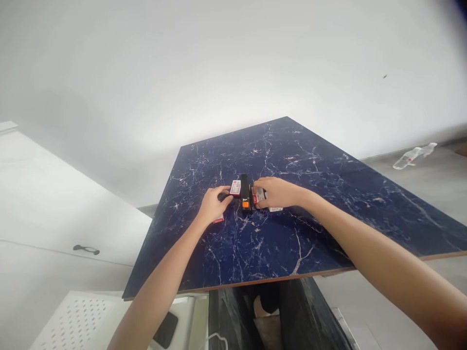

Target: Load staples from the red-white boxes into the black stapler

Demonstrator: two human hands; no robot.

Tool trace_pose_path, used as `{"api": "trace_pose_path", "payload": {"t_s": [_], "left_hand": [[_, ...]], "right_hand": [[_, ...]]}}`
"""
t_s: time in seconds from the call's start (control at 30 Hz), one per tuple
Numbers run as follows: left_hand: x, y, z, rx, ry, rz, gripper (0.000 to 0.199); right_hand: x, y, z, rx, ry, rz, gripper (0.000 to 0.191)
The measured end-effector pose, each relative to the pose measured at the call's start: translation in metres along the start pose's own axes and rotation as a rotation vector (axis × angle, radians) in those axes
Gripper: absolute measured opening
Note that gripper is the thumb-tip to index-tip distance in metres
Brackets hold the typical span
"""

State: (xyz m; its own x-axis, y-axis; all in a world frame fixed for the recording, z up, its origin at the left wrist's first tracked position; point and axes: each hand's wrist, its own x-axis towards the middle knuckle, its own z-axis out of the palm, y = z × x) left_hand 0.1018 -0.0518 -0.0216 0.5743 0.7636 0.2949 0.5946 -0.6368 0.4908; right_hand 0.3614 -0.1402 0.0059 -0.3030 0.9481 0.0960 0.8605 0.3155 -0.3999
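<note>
Right hand [277, 192] closes on a red-and-white box [258, 196] beside a lengthwise black-and-orange tool [245, 194]; left hand [215, 204] curled opposite, grip unclear.

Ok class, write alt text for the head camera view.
Bare left hand and right hand flank a black oblong object with an orange end, among small white-and-red boxes, on a dark blue white-veined marble-look slab.
</note>
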Motion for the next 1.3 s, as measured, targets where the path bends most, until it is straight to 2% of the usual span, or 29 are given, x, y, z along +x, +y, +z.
{"api": "trace_pose_path", "payload": {"t_s": [0.07,0.17,0.23,0.27,0.33,0.4,0.5,0.6,0.67,0.73,0.8,0.9,1.03,1.07,1.13,1.2,1.3], "left_hand": [[-0.002,-0.004,-0.009,-0.05,-0.007,-0.01,0.035],[-0.008,-0.009,-0.023,-0.068,-0.109,0.035,0.04],[-0.012,-0.006,-0.028,-0.046,-0.197,0.1,0.042],[-0.014,-0.003,-0.029,-0.046,-0.23,0.129,0.044],[-0.017,0.006,-0.03,-0.069,-0.299,0.169,0.049],[-0.018,0.013,-0.036,-0.092,-0.396,0.183,0.055],[-0.019,0.013,-0.052,-0.088,-0.57,0.205,0.077],[-0.018,0.005,-0.069,-0.059,-0.68,0.221,0.089],[-0.017,-0.001,-0.076,-0.051,-0.669,0.166,0.084],[-0.014,-0.009,-0.08,-0.081,-0.607,0.078,0.079],[-0.012,-0.015,-0.082,-0.134,-0.485,0.018,0.077],[-0.01,-0.02,-0.08,-0.118,-0.307,0.035,0.064],[-0.01,-0.016,-0.071,0.037,-0.387,0.082,0.054],[-0.01,-0.013,-0.067,0.034,-0.37,0.091,0.055],[-0.011,-0.006,-0.06,-0.024,-0.257,0.127,0.055],[-0.012,0.003,-0.051,-0.063,-0.217,0.192,0.053],[-0.015,0.014,-0.036,-0.051,-0.366,0.239,0.058]], "right_hand": [[0.001,0.001,0.0,0.031,0.072,0.058,0.034],[0.001,-0.007,0.0,0.127,0.397,0.088,0.032],[-0.001,-0.019,0.0,0.209,0.613,0.038,0.034],[-0.002,-0.026,0.001,0.238,0.669,0.0,0.036],[-0.004,-0.038,0.005,0.237,0.672,-0.096,0.041],[-0.005,-0.045,0.011,0.165,0.574,-0.237,0.042],[-0.004,-0.047,0.024,0.032,0.41,-0.415,0.035],[0.001,-0.048,0.038,-0.042,0.382,-0.429,0.031],[0.005,-0.052,0.047,-0.084,0.4,-0.389,0.032],[0.008,-0.057,0.054,-0.156,0.387,-0.356,0.031],[0.009,-0.061,0.057,-0.226,0.353,-0.345,0.032],[0.005,-0.062,0.047,-0.209,0.373,-0.313,0.035],[-0.004,-0.047,0.013,-0.082,0.491,-0.171,0.028],[-0.005,-0.041,0.004,-0.061,0.517,-0.121,0.027],[-0.007,-0.029,-0.008,-0.036,0.576,-0.022,0.025],[-0.007,-0.021,-0.012,-0.02,0.613,0.046,0.02],[-0.003,-0.018,-0.008,0.02,0.614,0.056,0.015]]}}
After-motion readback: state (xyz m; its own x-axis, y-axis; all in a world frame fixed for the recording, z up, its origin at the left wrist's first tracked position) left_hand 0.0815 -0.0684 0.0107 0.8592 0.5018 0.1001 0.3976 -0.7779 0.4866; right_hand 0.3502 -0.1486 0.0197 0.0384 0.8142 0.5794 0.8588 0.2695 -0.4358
